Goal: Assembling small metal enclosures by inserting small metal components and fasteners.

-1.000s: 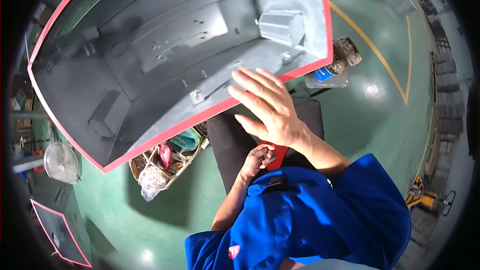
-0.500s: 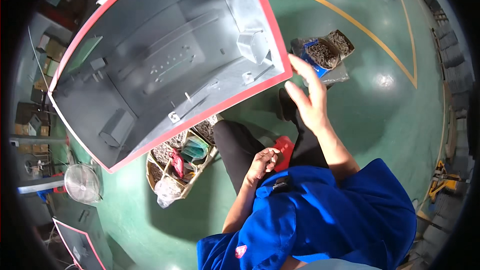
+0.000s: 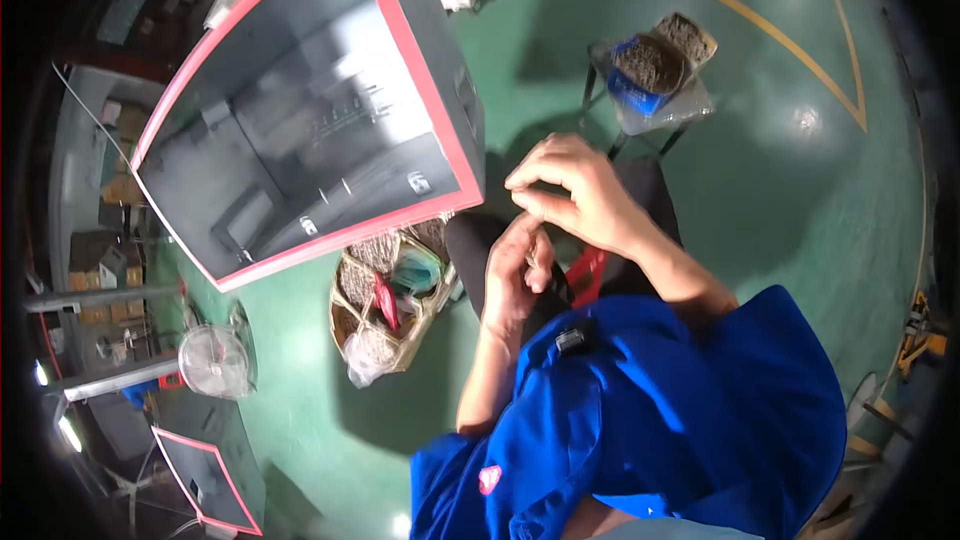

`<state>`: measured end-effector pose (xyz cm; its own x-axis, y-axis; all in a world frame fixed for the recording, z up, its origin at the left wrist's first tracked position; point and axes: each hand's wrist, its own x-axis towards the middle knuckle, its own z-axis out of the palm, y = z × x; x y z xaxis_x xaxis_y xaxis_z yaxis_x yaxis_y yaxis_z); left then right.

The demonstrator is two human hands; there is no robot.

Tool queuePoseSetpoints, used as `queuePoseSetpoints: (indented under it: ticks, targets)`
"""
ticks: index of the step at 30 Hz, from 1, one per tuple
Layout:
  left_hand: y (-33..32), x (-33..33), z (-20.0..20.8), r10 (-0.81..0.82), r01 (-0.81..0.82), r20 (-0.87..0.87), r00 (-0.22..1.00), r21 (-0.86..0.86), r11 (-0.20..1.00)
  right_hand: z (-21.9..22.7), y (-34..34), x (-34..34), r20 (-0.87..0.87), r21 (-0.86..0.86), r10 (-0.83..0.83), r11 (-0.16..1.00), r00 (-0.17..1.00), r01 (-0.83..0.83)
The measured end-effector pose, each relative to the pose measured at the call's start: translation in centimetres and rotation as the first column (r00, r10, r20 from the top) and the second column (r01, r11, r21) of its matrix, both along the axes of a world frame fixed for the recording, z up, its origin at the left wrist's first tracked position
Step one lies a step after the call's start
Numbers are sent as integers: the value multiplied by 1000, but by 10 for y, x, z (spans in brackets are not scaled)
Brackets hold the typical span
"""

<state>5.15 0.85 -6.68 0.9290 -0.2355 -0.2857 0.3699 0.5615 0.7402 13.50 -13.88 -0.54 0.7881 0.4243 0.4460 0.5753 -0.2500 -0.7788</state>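
A large grey metal box [image 3: 440,40] with a red-edged open front hangs or stands at the upper left; its support is hidden. Inside are small brackets and studs. My left hand [image 3: 515,275] is over my lap with its fingers curled closed; whatever they may hold is hidden. Just above it is my right hand [image 3: 580,195], palm down, thumb and fingers bent with a gap between them. I see nothing in that gap. The right fingertips are close to the left hand, off the box's right corner.
Below the box, a divided carton [image 3: 405,355] holds many small parts, a red pouch and a plastic bag. A stool at the right bears a blue container [image 3: 635,95] of small metal parts. A fan [image 3: 215,360] and another red-edged box [image 3: 210,480] stand at the left.
My right hand has left the box's right corner and come down and left to my left hand. My left hand has risen slightly. The box appears farther up and left as the view shifted.
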Motion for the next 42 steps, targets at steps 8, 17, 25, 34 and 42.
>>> queuePoseSetpoints:
  ticks: [8,17,25,34,42]
  targets:
    - [-1,-4,54,107,-87,59,993,-267,960,30,-19,-15,7,-7,146,989,989,-146]
    - [0,-12,56,186,-181,23,982,-140,973,38,3,-21,99,-196,243,955,965,-221]
    - [27,-25,55,314,-301,13,949,-252,920,54,41,-16,-276,401,441,860,854,-315]
    - [90,-48,32,544,-419,-51,838,-699,579,99,130,-1,249,444,92,874,964,-198]
    - [109,-70,31,552,-422,-100,828,-761,494,99,171,-18,472,444,-65,879,879,-173]
